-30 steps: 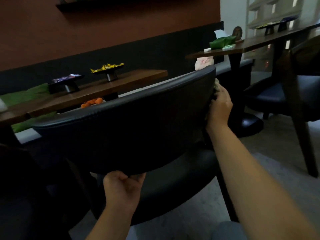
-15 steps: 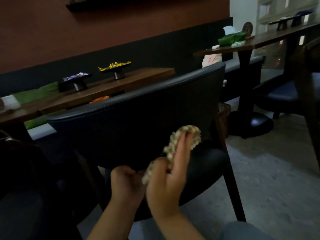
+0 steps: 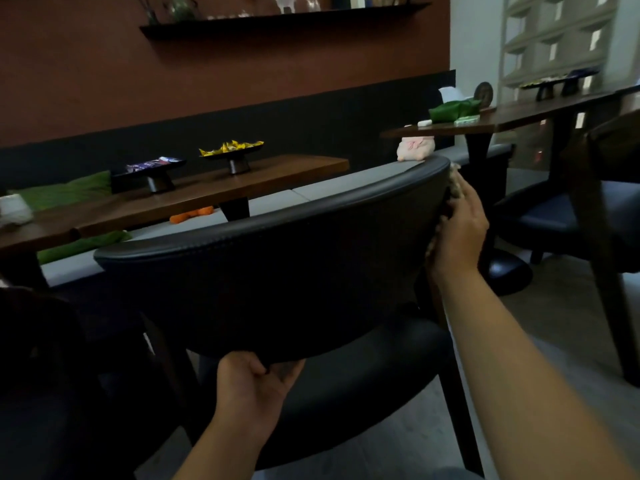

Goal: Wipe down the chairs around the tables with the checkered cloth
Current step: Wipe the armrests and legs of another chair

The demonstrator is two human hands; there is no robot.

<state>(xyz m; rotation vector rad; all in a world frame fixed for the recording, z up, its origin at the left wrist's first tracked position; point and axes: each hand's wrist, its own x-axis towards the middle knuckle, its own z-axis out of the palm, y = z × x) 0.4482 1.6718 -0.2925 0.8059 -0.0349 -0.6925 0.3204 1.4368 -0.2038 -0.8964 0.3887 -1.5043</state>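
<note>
Head view: compared with half a second earlier, the cloth [image 3: 454, 183] is no longer held low in front of the chair back [image 3: 277, 271]; it is now pressed against the back's right edge, right of frame centre, by the right hand [image 3: 459, 230]. That matches the placement seen a second ago, so a repeated pass along this edge is likely under way, and the wipe of this chair is judged to be mid-course, with the seat [image 3: 363, 386] probably still to be done.

The right fingers [image 3: 467, 199] are laid fairly straight along the edge, flat over the cloth, of which only a pale strip is seen above and below the hand. The cloth is pressed rather than pinched, as far as can be told in the dim light.

The left hand [image 3: 251, 393], lower centre, is curled round the bottom rim of the back, thumb in front, steadying the chair. A second chair [image 3: 568, 216] is seen at the right, apparently untouched.
</note>
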